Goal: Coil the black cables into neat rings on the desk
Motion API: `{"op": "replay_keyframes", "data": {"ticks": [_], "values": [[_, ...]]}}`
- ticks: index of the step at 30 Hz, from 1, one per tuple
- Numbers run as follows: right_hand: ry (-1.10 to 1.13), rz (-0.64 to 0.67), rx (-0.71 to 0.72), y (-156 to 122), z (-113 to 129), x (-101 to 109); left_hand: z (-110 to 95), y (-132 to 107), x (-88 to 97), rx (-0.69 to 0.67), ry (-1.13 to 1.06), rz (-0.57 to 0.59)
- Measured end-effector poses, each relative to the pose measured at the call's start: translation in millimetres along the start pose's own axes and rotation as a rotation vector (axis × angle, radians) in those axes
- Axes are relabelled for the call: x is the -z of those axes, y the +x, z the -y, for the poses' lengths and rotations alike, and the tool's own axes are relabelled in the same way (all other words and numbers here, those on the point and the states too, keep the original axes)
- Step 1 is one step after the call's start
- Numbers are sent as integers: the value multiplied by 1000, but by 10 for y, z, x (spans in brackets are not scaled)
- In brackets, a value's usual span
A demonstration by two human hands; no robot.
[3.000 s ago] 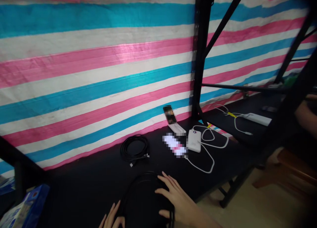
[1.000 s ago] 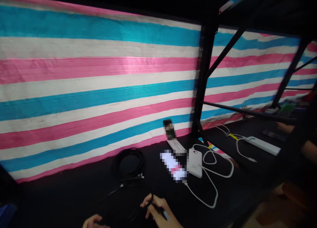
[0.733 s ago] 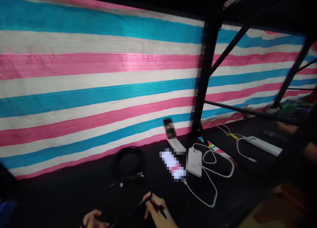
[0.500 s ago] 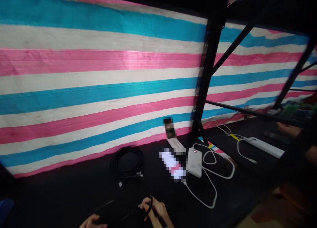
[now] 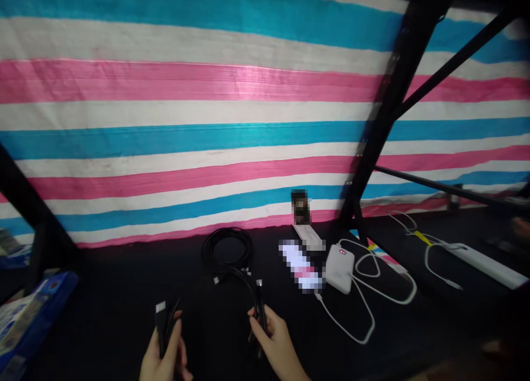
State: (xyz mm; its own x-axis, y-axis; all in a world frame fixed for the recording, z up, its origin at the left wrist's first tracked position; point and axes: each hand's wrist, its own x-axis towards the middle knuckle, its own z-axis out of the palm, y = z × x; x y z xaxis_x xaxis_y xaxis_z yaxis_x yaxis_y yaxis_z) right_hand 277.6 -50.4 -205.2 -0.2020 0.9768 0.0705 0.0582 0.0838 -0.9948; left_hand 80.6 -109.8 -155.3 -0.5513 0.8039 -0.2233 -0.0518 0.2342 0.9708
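Observation:
My left hand (image 5: pixel 168 353), low in the view, is closed round one end of a black cable (image 5: pixel 249 286), with a silver-tipped plug (image 5: pixel 160 309) sticking up from the fingers. My right hand (image 5: pixel 276 337) pinches the other end, where a second silver-tipped plug (image 5: pixel 259 287) points upward. Between the hands the cable arches over the dark table, hard to follow against the black. Just beyond it lies a coiled black cable (image 5: pixel 203 251) with its plugs toward me.
Right of my hands lie a lit phone (image 5: pixel 296 262), a white power bank (image 5: pixel 340 268) with white cords, and a white power strip (image 5: pixel 488 262). A blue package (image 5: pixel 45 315) sits at left. Black frame posts (image 5: pixel 383 110) stand before a striped sheet (image 5: pixel 186 116).
My view has turned left, bringing the blue package further in. Both hands have come up into view, and the plugs now stand upright in them.

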Motion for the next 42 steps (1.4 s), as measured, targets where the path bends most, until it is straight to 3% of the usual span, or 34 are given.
{"op": "replay_keyframes", "data": {"ticks": [5, 9, 19, 26, 42], "values": [[-13, -29, -34, 17, -37, 6, 369, 83, -45, -31, 74, 102], [-28, -130, 25, 47, -72, -19, 574, 77, -101, -109, 232, 39], [138, -154, -164, 18, -15, 5, 513, -58, -113, -176, 320, -58], [144, -252, -23, 25, 6, -3, 607, 77, 12, -252, 410, -7], [100, -197, 16, 15, -20, -26, 642, 91, 48, -231, 344, -17]]}}
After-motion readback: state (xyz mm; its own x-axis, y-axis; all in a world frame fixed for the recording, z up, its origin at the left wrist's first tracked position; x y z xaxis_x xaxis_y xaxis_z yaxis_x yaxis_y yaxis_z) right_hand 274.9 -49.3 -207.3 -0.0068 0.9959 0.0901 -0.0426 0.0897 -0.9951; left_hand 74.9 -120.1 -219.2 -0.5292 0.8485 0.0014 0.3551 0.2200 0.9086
